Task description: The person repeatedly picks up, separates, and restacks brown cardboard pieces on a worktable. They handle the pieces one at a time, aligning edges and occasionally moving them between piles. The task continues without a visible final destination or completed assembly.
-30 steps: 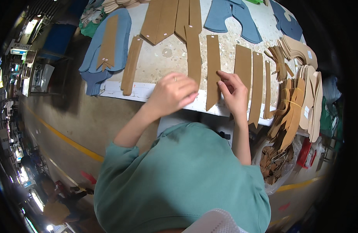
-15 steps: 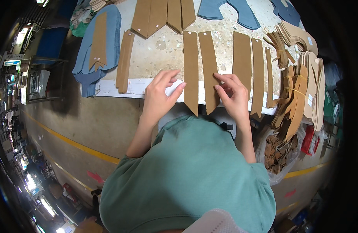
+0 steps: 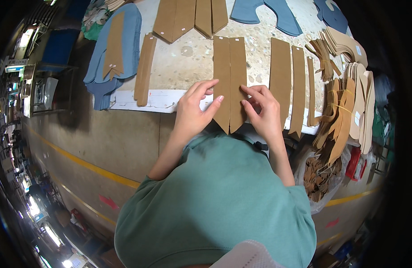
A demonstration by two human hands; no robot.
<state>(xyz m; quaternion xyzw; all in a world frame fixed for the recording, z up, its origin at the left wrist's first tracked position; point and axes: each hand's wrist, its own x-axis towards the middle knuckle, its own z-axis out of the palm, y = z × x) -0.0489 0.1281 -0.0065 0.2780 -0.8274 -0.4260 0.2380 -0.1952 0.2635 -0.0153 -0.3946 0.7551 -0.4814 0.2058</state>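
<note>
Two long brown cardboard strips with pointed near ends lie side by side on the pale table (image 3: 188,67), edges touching. My left hand (image 3: 194,107) presses its fingertips on the left strip (image 3: 221,76) near its lower end. My right hand (image 3: 261,109) rests its fingers on the right strip (image 3: 238,76). Both points overhang the table's near edge by my green shirt.
More brown strips (image 3: 279,76) lie to the right, and a stack of curved cardboard pieces (image 3: 349,102) stands at the far right. A single strip (image 3: 144,69) and blue fabric pieces (image 3: 112,58) lie left. A bag of scraps (image 3: 319,174) hangs below the table edge.
The two strips, apart and angled a second ago, have been drawn together and lined up side by side. Both hands moved closer to the middle.
</note>
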